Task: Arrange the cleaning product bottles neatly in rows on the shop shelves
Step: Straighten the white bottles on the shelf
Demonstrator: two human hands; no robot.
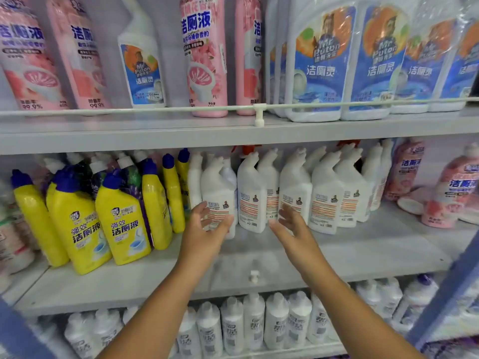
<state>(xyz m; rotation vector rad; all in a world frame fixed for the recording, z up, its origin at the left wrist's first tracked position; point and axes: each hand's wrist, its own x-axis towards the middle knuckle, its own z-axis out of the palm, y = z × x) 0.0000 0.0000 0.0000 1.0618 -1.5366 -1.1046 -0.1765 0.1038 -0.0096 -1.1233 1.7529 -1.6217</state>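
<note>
Several white angled-neck bottles [251,193] stand on the middle shelf [363,252] with their back labels facing out. My left hand [207,229] reaches to the leftmost white bottle [217,193], fingers spread loosely around its lower front, thumb at its right side. My right hand [290,224] is stretched out with straight fingers, its fingertips at the base of another white bottle [294,187]. Whether either hand touches its bottle is unclear. Neither hand grips anything.
Yellow bottles with blue caps [121,216] crowd the left of the middle shelf, some leaning. Pink bottles [451,195] stand at its right. The upper shelf [233,130] carries pink and large white-blue bottles behind a rail. White bottles [254,322] fill the lower shelf.
</note>
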